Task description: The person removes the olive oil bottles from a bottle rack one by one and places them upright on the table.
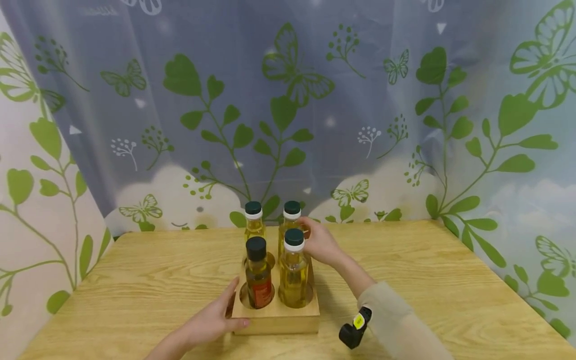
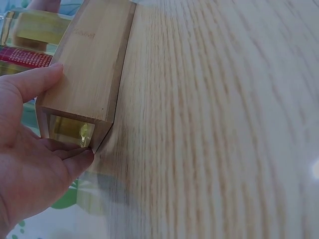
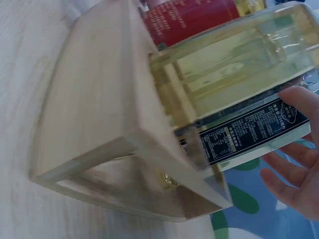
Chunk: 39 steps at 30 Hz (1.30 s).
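A wooden bottle rack (image 1: 288, 326) stands on the table with several bottles in its round holes. My left hand (image 1: 216, 317) grips its left front corner, the thumb (image 2: 47, 79) on the front board and the fingers at the open side. My right hand (image 1: 321, 242) holds the back right oil bottle (image 1: 282, 240), whose dark printed label (image 3: 249, 130) lies under the thumb in the right wrist view. In front of it stands a clear oil bottle (image 1: 293, 280) with a green cap. A black-capped bottle with a red label (image 1: 261, 290) fills the front left hole.
Another green-capped oil bottle (image 1: 254, 227) stands at the back left of the rack. The wood-grain table (image 1: 405, 280) reaches back to a curtain (image 1: 360, 125) printed with leaves and butterflies. A black wrist camera (image 1: 355, 330) sits on the right sleeve.
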### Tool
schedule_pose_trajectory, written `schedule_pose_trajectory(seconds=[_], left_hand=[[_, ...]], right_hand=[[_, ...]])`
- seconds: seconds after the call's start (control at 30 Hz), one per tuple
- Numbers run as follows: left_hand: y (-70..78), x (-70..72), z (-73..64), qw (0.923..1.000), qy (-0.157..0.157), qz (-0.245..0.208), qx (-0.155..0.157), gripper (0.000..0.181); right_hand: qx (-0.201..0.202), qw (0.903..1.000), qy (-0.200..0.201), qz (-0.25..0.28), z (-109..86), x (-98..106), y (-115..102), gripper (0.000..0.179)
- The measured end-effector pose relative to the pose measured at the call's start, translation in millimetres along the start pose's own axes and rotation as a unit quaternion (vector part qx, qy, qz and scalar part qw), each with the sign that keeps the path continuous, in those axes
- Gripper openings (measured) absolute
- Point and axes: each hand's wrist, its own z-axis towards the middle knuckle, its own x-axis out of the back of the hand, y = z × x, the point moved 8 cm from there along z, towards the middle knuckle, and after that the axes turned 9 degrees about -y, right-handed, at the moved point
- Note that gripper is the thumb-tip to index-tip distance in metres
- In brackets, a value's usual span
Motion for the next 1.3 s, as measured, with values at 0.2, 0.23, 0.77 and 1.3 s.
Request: schedule_pose_trajectory(seconds=[0.2,0.23,0.77,1.3], left_hand=[[1.2,1.9,0.4,1.0000,0.001,0.000,0.003,0.101],[1.5,2.0,0.3,1.0000,0.001,0.000,0.002,0.101],[1.9,1.0,0.1,1.0000,0.003,0.001,0.000,0.101],[-1.3,0.5,-1.4,0.9999,0.004,0.001,0.017,0.102]], right_hand=[[-0.003,0.9999,0.009,0.014,3.8,17.6,-6.6,0.054],[-0.006,0.9998,0.009,0.014,3.6,20.4,-7.6,0.055],[-0.053,0.9984,0.019,-0.003,-10.5,83.0,-15.3,0.074],[-0.114,0.9890,0.017,-0.092,-51.3,117.2,38.4,0.080]])
